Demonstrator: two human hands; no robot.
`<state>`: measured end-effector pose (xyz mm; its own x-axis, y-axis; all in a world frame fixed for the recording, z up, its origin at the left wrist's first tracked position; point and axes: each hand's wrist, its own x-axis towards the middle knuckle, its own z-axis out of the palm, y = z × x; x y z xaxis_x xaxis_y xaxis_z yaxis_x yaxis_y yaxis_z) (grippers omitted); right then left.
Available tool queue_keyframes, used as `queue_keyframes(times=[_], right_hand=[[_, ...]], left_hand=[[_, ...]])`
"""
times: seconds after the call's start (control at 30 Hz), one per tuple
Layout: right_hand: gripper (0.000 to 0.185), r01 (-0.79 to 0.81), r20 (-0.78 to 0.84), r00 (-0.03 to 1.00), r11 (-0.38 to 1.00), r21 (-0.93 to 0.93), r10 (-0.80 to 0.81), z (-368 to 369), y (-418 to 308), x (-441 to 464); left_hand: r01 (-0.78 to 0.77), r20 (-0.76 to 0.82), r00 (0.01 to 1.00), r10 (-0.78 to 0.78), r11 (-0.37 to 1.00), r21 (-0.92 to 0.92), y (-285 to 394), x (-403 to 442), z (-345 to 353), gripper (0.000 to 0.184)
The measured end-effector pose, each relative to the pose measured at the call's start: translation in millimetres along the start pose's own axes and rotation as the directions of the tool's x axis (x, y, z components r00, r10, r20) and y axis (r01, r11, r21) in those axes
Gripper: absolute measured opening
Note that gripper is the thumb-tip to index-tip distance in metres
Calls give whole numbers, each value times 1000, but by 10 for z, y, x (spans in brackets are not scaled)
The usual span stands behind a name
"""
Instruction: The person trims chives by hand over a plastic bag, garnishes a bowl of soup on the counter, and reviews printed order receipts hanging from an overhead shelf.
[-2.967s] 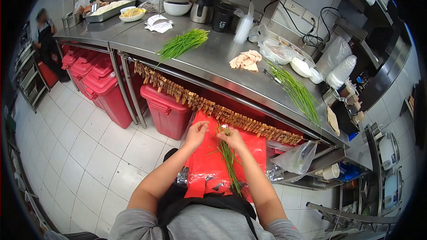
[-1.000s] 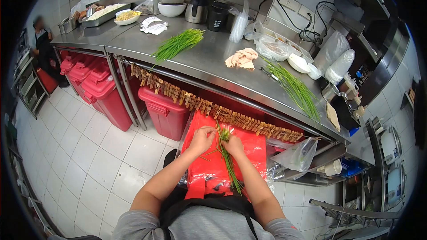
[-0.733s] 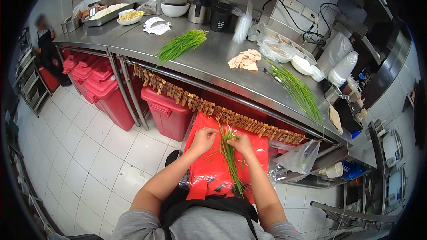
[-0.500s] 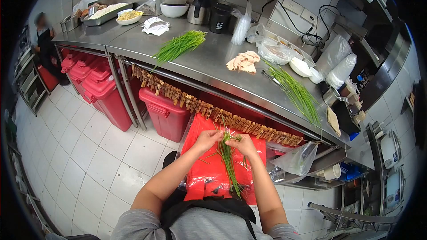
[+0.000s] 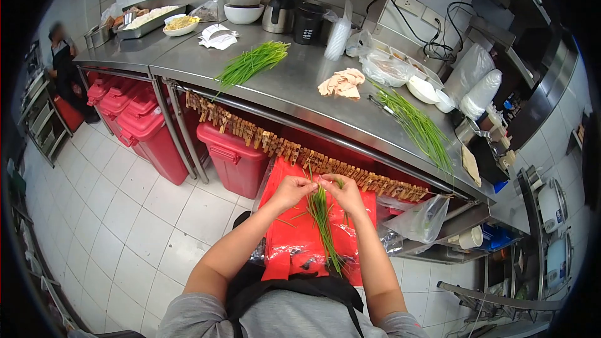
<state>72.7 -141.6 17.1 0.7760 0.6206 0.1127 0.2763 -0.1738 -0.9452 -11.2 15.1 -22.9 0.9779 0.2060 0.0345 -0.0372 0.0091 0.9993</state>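
A thin bunch of chives (image 5: 322,224) hangs between my hands, its long green leaves trailing down over a red plastic bag (image 5: 288,241) in front of my lap. At the top of the bunch, my left hand (image 5: 292,193) pinches stems between thumb and fingers. Close beside it, my right hand (image 5: 345,196) is also closed, with chives showing behind and below its fingers. The fingertips of both hands nearly meet; exactly which stems each one grips is hard to see. A few loose green bits lie on the red plastic.
The steel counter (image 5: 188,66) ahead bears a chive pile (image 5: 255,62), a second chive bunch (image 5: 416,125) and a crumpled cloth (image 5: 342,82). Wooden clothespins (image 5: 275,145) line the rail below its edge. Red bins (image 5: 231,159) stand underneath. Another person (image 5: 66,69) is at far left.
My right hand has turned and shifted slightly, bringing its fingertips up close to my left hand's at the top of the bunch. My left hand has moved slightly upward.
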Motion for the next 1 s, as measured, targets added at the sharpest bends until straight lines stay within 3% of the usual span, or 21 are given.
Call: queue_keyframes(times=[0.13, 0.27, 0.3, 0.33, 0.4, 0.5, 0.57, 0.6, 0.63, 0.67, 0.73, 0.77, 0.8, 0.87, 0.9, 0.93, 0.97, 1.0], right_hand=[[16, -33, 85, 996, 999, 36, 30, 83, -34, 70], [9, 67, -226, 974, 981, 181, -25, -21, -200, 118], [6, -30, -251, 962, 954, 299, 109, -94, -323, 72], [6, -9, -225, 968, 915, 404, 109, -188, -277, 82], [8, -77, -177, 971, 911, 406, 161, -312, -231, 65], [17, -34, -245, 967, 987, 160, 73, -342, -99, 100], [24, 98, -442, 874, 965, -243, -200, -346, -95, 93], [28, 121, -490, 799, 890, -439, -350, -342, -137, 63], [32, 70, -499, 808, 893, -444, -312, -283, -359, -27], [28, 186, -429, 795, 845, -502, -429, -236, -304, -14], [25, 411, -266, 716, 698, -587, -646, -122, -302, 35], [27, 355, -130, 859, 759, -546, -496, -73, -310, -27], [30, 438, -1, 809, 605, -665, -587, 6, -258, -5], [26, 412, 135, 894, 667, -621, -426, 135, 7, 18], [27, 209, 134, 977, 841, -499, -163, 166, -12, 19], [28, -42, 174, 978, 929, -369, 113, 190, -40, 5], [29, -313, 248, 894, 918, -245, 372, 207, -46, -19], [32, -275, 183, 931, 936, -218, 317, 217, 95, 7]], left_hand=[[-35, 80, 996, 33, 999, 27, 31, 32, 111, 18], [-32, 119, 992, 40, 997, -64, 2, -19, 31, 18], [-32, 106, 994, 41, 996, -80, -25, -46, 3, 18], [-34, 93, 995, 43, 995, -97, -53, -69, -31, 18], [-47, 55, 997, 54, 991, -128, -60, -81, -86, 18], [-84, -25, 996, 82, 992, -89, -40, -51, -172, 18], [-105, -67, 992, 108, 993, 49, -55, 4, -231, 18], [-125, -63, 987, 145, 961, 248, 30, -24, -242, 17], [-140, -49, 983, 179, 889, 436, 189, -98, -245, 17], [-151, -27, 977, 211, 780, 607, 301, -155, -239, 16], [-211, 92, 974, 209, 674, 708, 400, -172, -191, 17], [-245, 149, 968, 204, 613, 751, 433, -155, -163, 17], [-257, 163, 965, 207, 596, 761, 450, -133, -130, 17], [-275, 188, 960, 209, 561, 781, 472, -100, -82, 18], [-295, 174, 949, 262, 550, 781, 451, -79, -88, 17], [-282, 146, 951, 272, 574, 769, 419, -60, -118, 18], [-270, 119, 953, 280, 598, 754, 377, -48, -160, 18], [-261, 94, 953, 287, 624, 737, 333, -43, -186, 19]])
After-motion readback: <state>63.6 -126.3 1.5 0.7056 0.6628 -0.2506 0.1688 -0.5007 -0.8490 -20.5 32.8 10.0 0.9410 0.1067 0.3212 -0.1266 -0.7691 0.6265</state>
